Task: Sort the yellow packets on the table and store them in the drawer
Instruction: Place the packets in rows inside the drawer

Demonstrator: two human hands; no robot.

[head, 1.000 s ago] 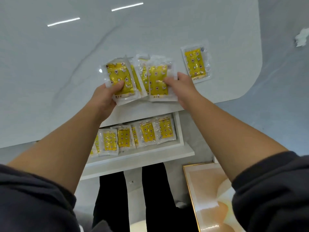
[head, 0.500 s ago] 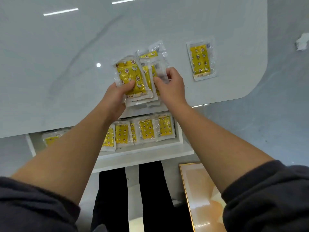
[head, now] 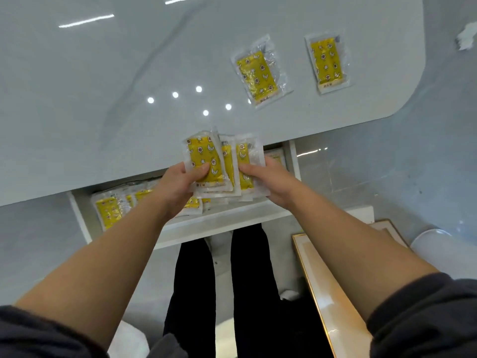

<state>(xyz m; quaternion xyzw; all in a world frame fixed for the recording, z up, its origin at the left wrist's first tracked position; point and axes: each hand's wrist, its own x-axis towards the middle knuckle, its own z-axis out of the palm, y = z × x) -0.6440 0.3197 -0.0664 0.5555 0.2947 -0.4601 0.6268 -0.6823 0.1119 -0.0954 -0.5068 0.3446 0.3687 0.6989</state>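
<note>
A fanned stack of yellow packets [head: 206, 156] in clear wrappers is held over the table's front edge, above the open drawer. My left hand [head: 178, 184] grips the stack's left side with its thumb on the front packet. My right hand [head: 268, 179] grips the right side. Two single yellow packets lie flat on the white table [head: 103, 125]: one in the middle [head: 258, 73], one further right [head: 327, 62]. The white drawer [head: 232, 220] below the table edge holds several yellow packets [head: 108, 210], partly hidden by my hands.
The table's rounded right corner [head: 402, 107] meets a grey floor. A gold-framed board [head: 330, 293] stands on the floor at lower right, beside my black-trousered legs [head: 222, 293]. A white scrap [head: 467, 36] lies on the floor at far right.
Both hands gathered the spread packets into one stack and drew it back from the tabletop to over the drawer. One packet stayed behind on the table.
</note>
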